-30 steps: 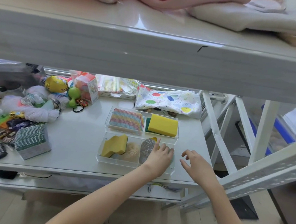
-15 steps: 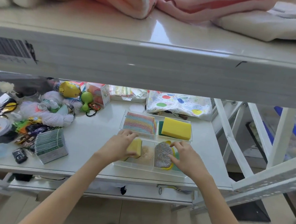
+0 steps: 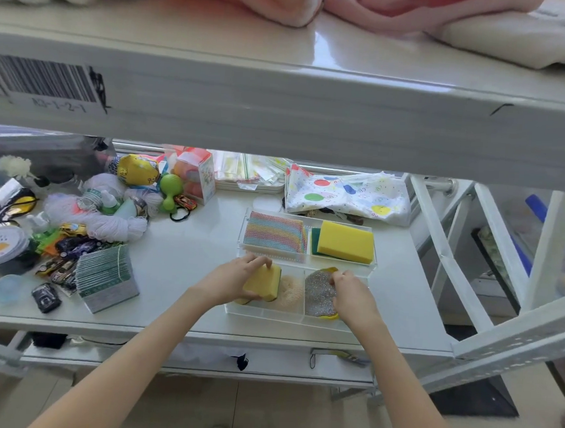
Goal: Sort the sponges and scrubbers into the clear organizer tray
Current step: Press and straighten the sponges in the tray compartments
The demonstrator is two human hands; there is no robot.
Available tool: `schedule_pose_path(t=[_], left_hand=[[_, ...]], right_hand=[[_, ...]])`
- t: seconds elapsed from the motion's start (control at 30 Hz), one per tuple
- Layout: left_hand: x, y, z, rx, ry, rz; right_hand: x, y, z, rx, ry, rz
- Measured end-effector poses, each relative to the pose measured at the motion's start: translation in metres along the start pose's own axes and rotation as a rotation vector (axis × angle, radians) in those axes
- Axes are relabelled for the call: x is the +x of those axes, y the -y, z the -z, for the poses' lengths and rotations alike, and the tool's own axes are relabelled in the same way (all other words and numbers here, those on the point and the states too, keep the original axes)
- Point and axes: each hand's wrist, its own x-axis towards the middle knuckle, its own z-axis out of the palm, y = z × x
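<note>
The left hand [image 3: 234, 278] is grasping a yellow sponge [image 3: 263, 282]; the right hand's [image 3: 352, 292] fingers [image 3: 338, 276] are pressing the silver scrubber [image 3: 319, 292]. Both may be nudging the light tray [image 3: 301, 317] toward the surface's [image 3: 186, 257] edge.

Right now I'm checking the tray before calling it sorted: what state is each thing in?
Curvy yellow sponge: gripped by left hand, front left compartment.
Silver scrubber: front right, right hand on it.
Block sponge: flat, back right.
Striped cloths: stacked, back left.
</note>
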Motion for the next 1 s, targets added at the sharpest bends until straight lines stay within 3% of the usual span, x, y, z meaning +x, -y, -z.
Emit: schedule_pose_path(t=[0.13, 0.2, 0.33, 0.53, 0.67, 0.8, 1.0], left_hand=[[0.001, -0.001, -0.003, 0.024, -0.004, -0.002], [0.000, -0.001, -0.005, 0.023, -0.015, -0.002], [-0.003, 0.000, -0.008, 0.034, -0.035, 0.000], [-0.006, -0.002, -0.011, 0.037, -0.047, 0.005], [-0.007, -0.001, -0.011, 0.007, -0.036, 0.008], [-0.008, -0.002, -0.009, -0.021, -0.020, 0.011], [-0.007, -0.006, -0.008, -0.031, -0.022, 0.030]], right_hand=[[-0.005, 0.020, 0.001, -0.155, -0.152, 0.028], [-0.004, 0.031, -0.004, -0.090, -0.237, 0.141], [-0.001, 0.048, -0.023, -0.025, -0.077, 0.372], [0.000, 0.045, -0.041, -0.088, -0.018, 0.346], [-0.008, 0.035, -0.025, 0.007, -0.151, 0.375], [-0.018, -0.011, 0.012, 0.097, -0.236, 0.225], [-0.018, -0.062, 0.001, 0.152, -0.007, 0.083]])
